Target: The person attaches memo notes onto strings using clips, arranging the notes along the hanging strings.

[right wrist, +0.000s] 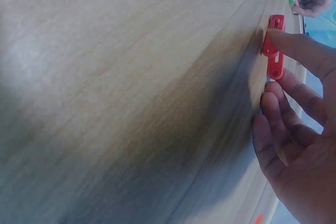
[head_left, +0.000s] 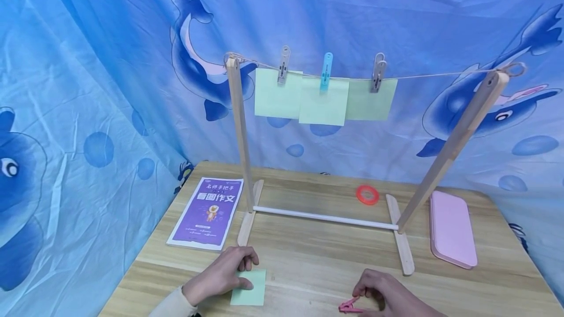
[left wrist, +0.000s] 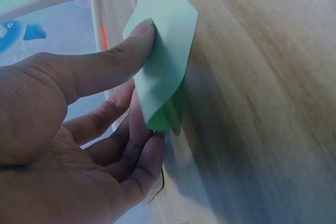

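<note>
My left hand point(head_left: 225, 274) pinches a pale green sticky note point(head_left: 254, 293) low over the table. In the left wrist view the thumb lies on the face of the note point(left wrist: 170, 35), with fingers behind it and its near edge curling. My right hand point(head_left: 384, 291) pinches a small pink clothespin point(head_left: 348, 305) between thumb and finger, close above the wood. The clothespin point(right wrist: 275, 67) looks red in the right wrist view. Beyond the hands, three green notes point(head_left: 323, 104) hang from a string, held by two grey clothespins point(head_left: 284, 65) and a blue one point(head_left: 326, 70).
The string runs between two wooden posts point(head_left: 241, 131) joined by a white rod point(head_left: 326, 217). A purple book point(head_left: 207, 214) lies left of the stand. An orange-red ring point(head_left: 367, 194) lies behind the rod. A pink case point(head_left: 454, 229) sits at the right.
</note>
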`<state>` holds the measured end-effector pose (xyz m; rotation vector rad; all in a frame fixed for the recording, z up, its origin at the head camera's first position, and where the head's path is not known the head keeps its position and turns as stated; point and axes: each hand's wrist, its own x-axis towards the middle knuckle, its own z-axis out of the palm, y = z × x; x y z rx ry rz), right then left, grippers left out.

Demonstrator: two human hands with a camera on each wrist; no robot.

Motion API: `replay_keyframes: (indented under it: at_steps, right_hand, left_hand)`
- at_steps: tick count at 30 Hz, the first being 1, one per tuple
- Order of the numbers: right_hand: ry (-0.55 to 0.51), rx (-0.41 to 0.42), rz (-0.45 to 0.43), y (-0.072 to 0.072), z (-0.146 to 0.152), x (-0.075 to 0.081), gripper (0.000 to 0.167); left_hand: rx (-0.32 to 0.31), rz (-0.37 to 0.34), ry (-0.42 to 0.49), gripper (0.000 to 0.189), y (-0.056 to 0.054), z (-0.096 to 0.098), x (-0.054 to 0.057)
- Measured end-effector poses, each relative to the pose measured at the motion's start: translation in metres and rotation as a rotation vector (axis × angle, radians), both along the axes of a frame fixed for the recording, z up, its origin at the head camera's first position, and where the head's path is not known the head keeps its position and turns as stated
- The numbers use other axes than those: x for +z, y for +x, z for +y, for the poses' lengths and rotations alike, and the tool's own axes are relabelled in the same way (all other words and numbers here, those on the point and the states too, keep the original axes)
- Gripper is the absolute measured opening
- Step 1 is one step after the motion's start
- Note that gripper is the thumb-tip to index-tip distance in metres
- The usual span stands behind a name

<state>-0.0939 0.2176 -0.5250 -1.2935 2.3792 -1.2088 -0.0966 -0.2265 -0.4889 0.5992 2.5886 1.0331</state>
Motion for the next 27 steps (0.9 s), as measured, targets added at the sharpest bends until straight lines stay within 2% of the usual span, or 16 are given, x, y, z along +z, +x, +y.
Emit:
replay_keyframes:
  at_steps: [4,8,16,23,27]
  right_hand:
    - [0.006,0.007,0.005,-0.0012,-0.0003,0.0002,0.022]
    - [0.008,0.015,0.010,-0.0016,0.0001,-0.0003,0.018]
    - [0.006,-0.006,0.037,-0.0008,-0.0003,-0.0007,0.014]
    - [0.049,-0.052,-0.052,-0.0013,0.0020,0.0067,0.014]
    - [0.031,-0.046,-0.042,-0.0034,0.0018,0.0077,0.015]
  left_hand:
    - [0.004,-0.008,0.017,0.041,0.0003,-0.0014,-0.0009]
    - [0.013,-0.011,0.032,0.037,0.0008,-0.0015,-0.0016]
    - [0.076,0.021,-0.008,0.043,0.0033,-0.0044,-0.0062]
    - [0.104,0.047,-0.068,0.035,0.0053,-0.0070,-0.0067]
    - [0.092,0.044,-0.064,0.026,0.0061,-0.0062,-0.0051]
